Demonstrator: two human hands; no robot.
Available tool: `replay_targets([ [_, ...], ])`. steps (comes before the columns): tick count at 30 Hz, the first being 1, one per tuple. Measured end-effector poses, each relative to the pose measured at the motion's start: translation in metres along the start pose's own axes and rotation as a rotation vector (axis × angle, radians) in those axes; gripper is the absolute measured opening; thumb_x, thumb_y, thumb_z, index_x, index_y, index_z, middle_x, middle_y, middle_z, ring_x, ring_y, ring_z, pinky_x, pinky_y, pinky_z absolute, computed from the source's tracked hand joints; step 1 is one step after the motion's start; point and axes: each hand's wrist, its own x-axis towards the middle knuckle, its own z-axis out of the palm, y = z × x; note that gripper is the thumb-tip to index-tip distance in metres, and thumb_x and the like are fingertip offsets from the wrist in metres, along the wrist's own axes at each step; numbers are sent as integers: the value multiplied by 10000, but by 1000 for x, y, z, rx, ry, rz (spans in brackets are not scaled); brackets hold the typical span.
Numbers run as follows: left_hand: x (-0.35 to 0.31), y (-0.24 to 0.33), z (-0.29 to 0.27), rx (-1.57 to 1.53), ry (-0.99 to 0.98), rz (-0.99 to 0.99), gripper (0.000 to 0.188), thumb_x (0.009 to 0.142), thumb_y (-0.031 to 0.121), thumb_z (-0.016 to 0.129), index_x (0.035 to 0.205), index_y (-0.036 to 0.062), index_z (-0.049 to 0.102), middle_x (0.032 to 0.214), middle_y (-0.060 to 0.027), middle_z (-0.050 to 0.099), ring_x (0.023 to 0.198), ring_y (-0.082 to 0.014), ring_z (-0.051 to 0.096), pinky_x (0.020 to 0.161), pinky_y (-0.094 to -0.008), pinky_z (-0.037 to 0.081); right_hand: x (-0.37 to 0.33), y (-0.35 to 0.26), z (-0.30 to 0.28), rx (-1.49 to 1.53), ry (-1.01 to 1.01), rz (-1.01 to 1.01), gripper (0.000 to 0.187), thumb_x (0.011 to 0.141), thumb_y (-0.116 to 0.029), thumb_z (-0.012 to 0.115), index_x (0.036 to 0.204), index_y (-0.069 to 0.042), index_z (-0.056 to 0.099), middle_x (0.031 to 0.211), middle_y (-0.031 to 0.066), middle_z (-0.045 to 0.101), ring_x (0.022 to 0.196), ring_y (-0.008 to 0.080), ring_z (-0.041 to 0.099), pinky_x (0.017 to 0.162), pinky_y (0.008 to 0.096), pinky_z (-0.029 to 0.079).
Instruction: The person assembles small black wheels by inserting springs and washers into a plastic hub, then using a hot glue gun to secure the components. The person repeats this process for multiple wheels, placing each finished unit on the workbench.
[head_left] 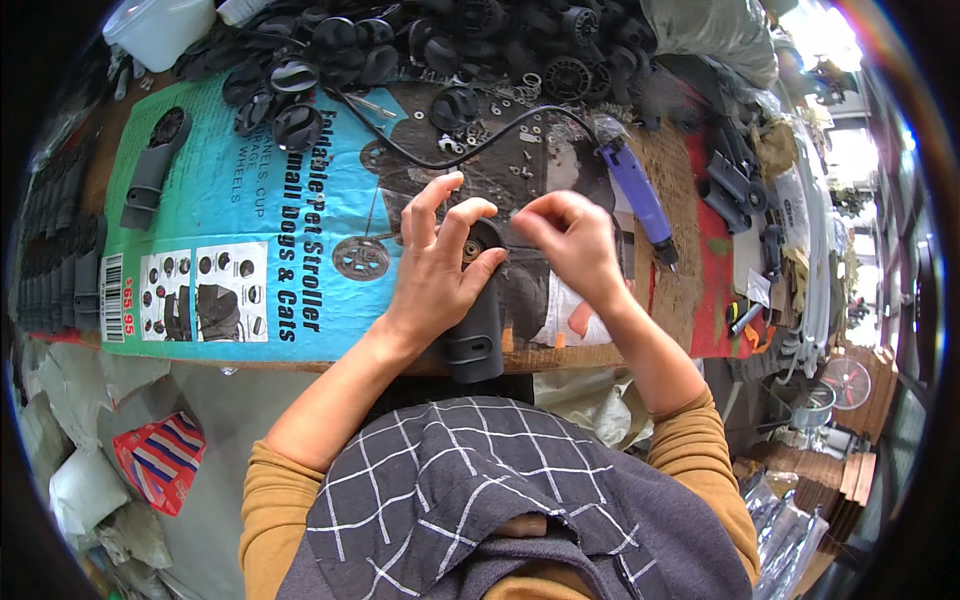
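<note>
Wooden bench [675,310] | printed sheet [340,210] spread flat | purple screwdriver [637,190] at right | black parts [440,50] heaped along far side

Left of the left hand [437,268], the printed cardboard [345,300] leaves a broad lane, up to a grey part [155,168] farther out. Ahead, a black cable [430,165] arches across (a heap of black parts [480,20] crowds behind it); a purple screwdriver [637,190] blocks the right.

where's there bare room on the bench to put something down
Widest: the printed sheet between the loose gray part and the left hand. A narrow wooden strip also lies bare between the purple driver and the red area. Crowded: the back, under a heap of black parts, and the left edge, lined with gray pieces.
</note>
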Motion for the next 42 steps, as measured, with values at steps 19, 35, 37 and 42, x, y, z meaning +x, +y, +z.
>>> replay_targets([
  [19, -2, -2, 1, -136, -82, -40, 134, 764, 124, 769, 835, 67, 671, 1272, -126, 513, 1169, -341, 467, 986, -429, 384, 17, 68, -94, 232, 482, -41, 665, 713, -79, 754, 1205, -40, 310, 941, 78, 517, 862, 167, 555, 758, 311, 493],
  [35, -2, -3, 1, -140, -74, -41, 159, 741, 117, 792, 822, 68, 665, 1241, -124, 526, 1149, -337, 475, 962, -424, 405, -18, -68, -30, 1149, 268, -384, 582, 841, -577, 554, 1218, -150, 435, 793, 112, 578, 690, 249, 573, 699, 427, 460],
  [37, -2, -3, 1, -148, -70, -43, 161, 740, 117, 794, 820, 68, 663, 1242, -124, 526, 1149, -338, 473, 961, -426, 406, -15, -73, -27, 1140, 238, -443, 590, 842, -572, 553, 1236, -154, 418, 776, 118, 578, 675, 253, 577, 690, 427, 469],
  [42, -2, -2, 0, -153, -71, -53, 167, 739, 114, 795, 812, 67, 651, 1226, -131, 528, 1149, -345, 468, 949, -435, 410, -17, -73, -26, 1119, 223, -405, 558, 847, -500, 598, 1217, -154, 363, 816, 136, 576, 704, 264, 589, 721, 442, 481],
])
